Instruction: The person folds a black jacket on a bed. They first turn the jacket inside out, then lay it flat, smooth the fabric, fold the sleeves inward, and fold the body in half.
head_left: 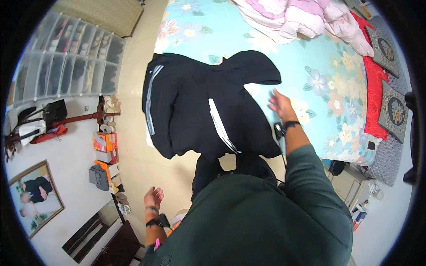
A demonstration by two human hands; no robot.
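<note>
A black garment (191, 102) with white stripes lies spread over the near left corner of the bed, its lower part hanging past the near edge. Its exact kind is hard to tell; one rounded flap sticks out at the upper right. Just right of the garment, my right hand (282, 106) hovers above the bedspread with its fingers apart, holding nothing. Away from the bed at the lower left, my left hand (153, 198) hangs over the floor, its fingers loosely bent and nothing in them. Both wrists wear dark straps with small devices.
The bed has a light blue floral bedspread (328, 102), with a pink quilt (293, 20) bunched at the far side. Red fabric and grey cushions (386, 111) line the right. Clear shoe boxes (66, 66), a coat rack (84, 117) and shoes stand left; a cabinet (348, 186) stands right.
</note>
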